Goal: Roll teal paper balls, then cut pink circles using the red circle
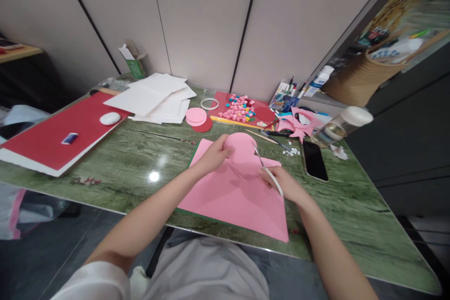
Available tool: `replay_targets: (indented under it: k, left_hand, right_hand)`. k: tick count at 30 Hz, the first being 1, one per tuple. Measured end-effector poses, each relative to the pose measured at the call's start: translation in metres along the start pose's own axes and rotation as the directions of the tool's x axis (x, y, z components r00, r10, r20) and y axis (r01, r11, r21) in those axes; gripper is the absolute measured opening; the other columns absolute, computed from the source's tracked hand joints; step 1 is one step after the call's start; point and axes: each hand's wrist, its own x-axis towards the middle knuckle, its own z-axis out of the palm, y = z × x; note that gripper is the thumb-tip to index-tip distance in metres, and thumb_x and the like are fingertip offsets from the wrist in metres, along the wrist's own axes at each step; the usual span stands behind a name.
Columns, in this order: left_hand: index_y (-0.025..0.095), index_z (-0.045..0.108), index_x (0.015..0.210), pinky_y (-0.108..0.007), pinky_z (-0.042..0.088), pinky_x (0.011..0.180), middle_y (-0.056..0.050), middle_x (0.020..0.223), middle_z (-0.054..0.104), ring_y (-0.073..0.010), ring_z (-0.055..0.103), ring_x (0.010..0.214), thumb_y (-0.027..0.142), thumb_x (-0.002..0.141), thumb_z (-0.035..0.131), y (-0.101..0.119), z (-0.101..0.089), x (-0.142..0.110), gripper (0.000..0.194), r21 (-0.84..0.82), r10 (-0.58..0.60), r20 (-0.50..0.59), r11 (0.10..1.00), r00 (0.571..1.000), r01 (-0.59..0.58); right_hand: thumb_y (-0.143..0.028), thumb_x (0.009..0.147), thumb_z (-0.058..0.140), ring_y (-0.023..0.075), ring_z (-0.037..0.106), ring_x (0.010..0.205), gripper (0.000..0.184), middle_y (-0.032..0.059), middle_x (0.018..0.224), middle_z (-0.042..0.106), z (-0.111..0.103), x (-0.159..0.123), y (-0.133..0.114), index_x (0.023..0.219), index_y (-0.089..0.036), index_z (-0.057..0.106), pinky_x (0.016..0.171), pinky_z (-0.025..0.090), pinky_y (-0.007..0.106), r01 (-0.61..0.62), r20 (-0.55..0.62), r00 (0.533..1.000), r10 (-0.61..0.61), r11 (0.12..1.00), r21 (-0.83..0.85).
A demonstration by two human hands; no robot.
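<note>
My left hand (217,152) pinches the left edge of a rounded pink paper piece (242,143). In my right hand (281,182) is a pair of scissors with white handles (273,182), the blades at the right edge of that rounded piece. Beneath both hands lies a large pink paper sheet (232,199), with a green edge showing along its left and lower sides. Whether the rounded piece is still joined to the sheet, I cannot tell. Behind my left hand, a cut pink circle (196,116) overlaps a red circle (203,125).
White sheets (154,93) and a red board (59,136) with a white mouse-shaped object (110,118) lie left. Small colourful pieces (239,108) sit at the back. Pink scraps (298,123), a phone (315,161) and a clear bottle (342,126) stand or lie right.
</note>
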Motion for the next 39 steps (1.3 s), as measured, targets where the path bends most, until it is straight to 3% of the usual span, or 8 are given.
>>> replay_targets:
  k: [9,12,16,24,29,39]
  left_hand:
    - [0.015,0.049,0.088,-0.025,0.036,0.068,0.0,0.079,0.047,-0.0118,0.044,0.074,0.022,0.076,0.045,0.001,-0.002,0.001,0.014,-0.013,0.003,-0.06,1.0,0.998,-0.004]
    - [0.014,0.049,0.088,-0.024,0.039,0.066,-0.001,0.08,0.047,-0.0115,0.045,0.074,0.025,0.077,0.046,0.003,-0.001,0.001,0.015,-0.1,-0.021,-0.067,0.995,0.998,0.015]
    - [0.016,0.046,0.1,-0.023,0.044,0.063,-0.004,0.096,0.049,-0.0138,0.048,0.083,0.028,0.073,0.053,0.006,0.003,-0.001,0.031,-0.247,-0.077,-0.007,0.966,0.997,0.073]
    - [0.016,0.045,0.103,-0.022,0.044,0.062,-0.002,0.089,0.049,-0.0119,0.048,0.076,0.021,0.073,0.05,0.007,0.004,-0.004,0.03,-0.107,-0.018,0.03,0.994,0.999,0.021]
    - [0.016,0.044,0.104,-0.024,0.043,0.063,-0.002,0.085,0.048,-0.0122,0.048,0.074,0.02,0.073,0.049,0.008,0.004,-0.005,0.032,-0.094,-0.048,0.082,0.994,0.995,0.055]
    - [0.015,0.044,0.103,-0.022,0.043,0.064,-0.003,0.091,0.048,-0.0136,0.047,0.082,0.023,0.071,0.054,0.008,0.004,-0.003,0.035,-0.154,-0.034,0.017,0.987,0.999,0.036]
  right_hand:
    - [-0.052,0.08,0.039,0.0092,0.038,0.047,0.047,-0.002,0.047,0.042,0.0,0.001,-0.001,0.05,-0.016,0.042,0.048,0.029,0.023,-0.001,0.015,1.0,0.001,1.0,-0.006]
    - [-0.051,0.08,0.04,0.0095,0.039,0.047,0.047,-0.0022,0.047,0.042,0.0,0.001,-0.001,0.05,-0.016,0.042,0.048,0.029,0.023,-0.006,-0.003,1.0,0.006,1.0,0.0]
    - [-0.052,0.08,0.039,0.0095,0.038,0.046,0.048,-0.002,0.045,0.042,0.001,0.001,0.0,0.049,-0.016,0.043,0.048,0.028,0.023,0.001,-0.02,1.0,-0.001,1.0,0.012]
    - [-0.052,0.083,0.034,0.01,0.04,0.047,0.05,-0.0008,0.048,0.045,0.0,-0.001,-0.004,0.05,-0.016,0.043,0.05,0.03,0.023,-0.001,0.015,1.0,0.002,1.0,-0.024]
    - [-0.052,0.082,0.034,0.0102,0.04,0.048,0.049,-0.0006,0.049,0.046,-0.002,-0.003,-0.009,0.051,-0.015,0.044,0.05,0.03,0.023,0.004,0.01,1.0,-0.003,0.999,-0.033]
    - [-0.052,0.082,0.036,0.0099,0.04,0.047,0.048,-0.0018,0.046,0.042,-0.003,-0.003,-0.007,0.05,-0.016,0.041,0.049,0.029,0.023,-0.008,0.005,1.0,0.008,1.0,-0.017]
